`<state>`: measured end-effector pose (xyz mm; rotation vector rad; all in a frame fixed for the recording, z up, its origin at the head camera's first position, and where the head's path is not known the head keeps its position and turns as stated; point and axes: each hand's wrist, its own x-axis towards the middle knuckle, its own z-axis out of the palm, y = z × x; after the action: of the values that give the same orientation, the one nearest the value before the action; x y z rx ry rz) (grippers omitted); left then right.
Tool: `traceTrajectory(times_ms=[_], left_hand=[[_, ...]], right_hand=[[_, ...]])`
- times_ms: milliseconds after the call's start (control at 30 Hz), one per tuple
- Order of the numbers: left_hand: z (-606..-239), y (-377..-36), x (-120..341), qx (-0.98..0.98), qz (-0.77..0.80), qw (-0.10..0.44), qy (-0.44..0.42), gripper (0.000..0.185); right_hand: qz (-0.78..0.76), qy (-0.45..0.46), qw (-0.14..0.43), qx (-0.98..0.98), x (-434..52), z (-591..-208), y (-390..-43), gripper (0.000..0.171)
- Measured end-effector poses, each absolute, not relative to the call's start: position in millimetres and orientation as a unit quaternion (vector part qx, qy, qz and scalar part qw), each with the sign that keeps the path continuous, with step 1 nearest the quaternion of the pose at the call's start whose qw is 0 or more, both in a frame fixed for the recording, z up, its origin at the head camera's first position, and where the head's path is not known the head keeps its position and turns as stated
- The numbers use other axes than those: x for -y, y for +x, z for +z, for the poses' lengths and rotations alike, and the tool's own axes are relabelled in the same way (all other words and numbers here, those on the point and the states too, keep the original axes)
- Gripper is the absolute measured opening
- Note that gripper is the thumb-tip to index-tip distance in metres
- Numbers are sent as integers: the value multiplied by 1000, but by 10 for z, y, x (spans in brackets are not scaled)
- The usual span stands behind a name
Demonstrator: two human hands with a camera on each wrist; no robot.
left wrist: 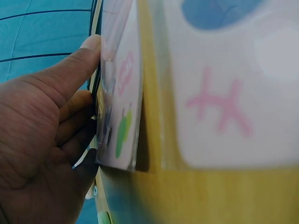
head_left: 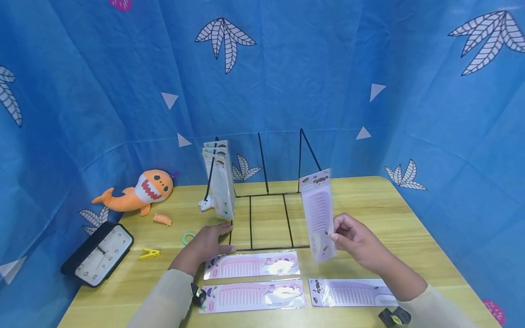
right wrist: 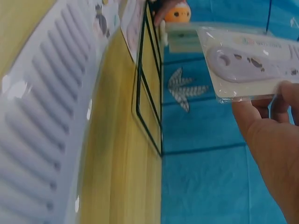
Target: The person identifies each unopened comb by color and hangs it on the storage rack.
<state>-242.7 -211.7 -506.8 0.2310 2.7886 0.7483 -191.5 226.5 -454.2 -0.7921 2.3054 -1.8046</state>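
My right hand (head_left: 357,241) pinches the lower right edge of a packaged purple comb (head_left: 319,209), held upright in front of the right side of a black wire rack (head_left: 285,214). The comb's handle end shows at the fingers in the right wrist view. At the rack's front left corner, my left hand (head_left: 209,243) rests with its fingertips touching the wire, thumb and fingers apart. Several packaged combs (head_left: 223,182) hang on the rack's left arm. Two packaged pink combs (head_left: 254,265) lie before the rack, and another packaged purple comb (head_left: 350,292) lies below my right hand.
To the left lie an orange shark plush (head_left: 143,191), a small orange toy (head_left: 162,220), a yellow clip (head_left: 149,253) and a green ring (head_left: 188,238). A black-framed clock (head_left: 100,255) stands at the table's left edge. Blue curtain (head_left: 287,68) surrounds the wooden table (head_left: 369,196).
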Motion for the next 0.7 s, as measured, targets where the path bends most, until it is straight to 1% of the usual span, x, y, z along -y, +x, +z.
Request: traceTrajectory(times_ms=[100, 400, 700], left_hand=[[-5064, -2426, 2115, -955, 257, 121, 81, 75], [-5074, -2421, 2118, -957, 251, 120, 82, 75], [-5060, -2414, 2114, -956, 251, 118, 93, 74]], right_hand=[[-587, -250, 52, -768, -2128, -4548, -1891, 12], [-589, -258, 81, -761, -1734, -4660, -1842, 12], [-595, -254, 100, -756, -1467, -4753, -1798, 13]])
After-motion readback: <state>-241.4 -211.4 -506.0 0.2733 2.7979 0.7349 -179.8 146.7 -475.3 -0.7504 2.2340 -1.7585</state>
